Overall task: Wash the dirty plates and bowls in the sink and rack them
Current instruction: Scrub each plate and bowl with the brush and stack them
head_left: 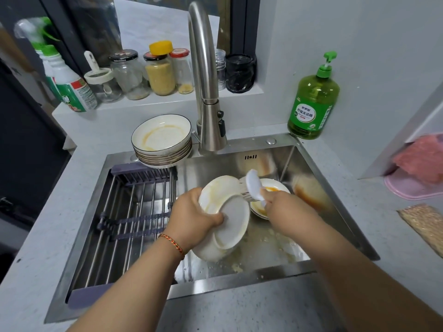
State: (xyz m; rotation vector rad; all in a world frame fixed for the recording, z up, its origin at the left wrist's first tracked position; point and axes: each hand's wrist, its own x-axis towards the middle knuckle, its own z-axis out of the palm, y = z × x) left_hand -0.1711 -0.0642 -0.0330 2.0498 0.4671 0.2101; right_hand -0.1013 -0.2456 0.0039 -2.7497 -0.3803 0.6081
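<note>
My left hand (193, 218) grips a white plate (226, 216) tilted on edge over the steel sink (318, 161), its underside toward me and orange smears near its rim. My right hand (279, 202) holds a white dish brush (254, 186), whose bristles touch the plate's upper edge. A dirty white bowl (269, 188) with orange residue lies in the sink behind the brush. Several dirty plates (161, 140) stand stacked on the sink's back left corner. An empty metal drying rack (134, 212) spans the sink's left half.
The tall faucet (208, 97) rises behind the sink. A green dish soap bottle (312, 101) stands back right. Jars (159, 73) and spray bottles (64, 75) line the window ledge. A pink tray with a cloth (417, 180) and a scouring pad (424, 224) lie on the right counter.
</note>
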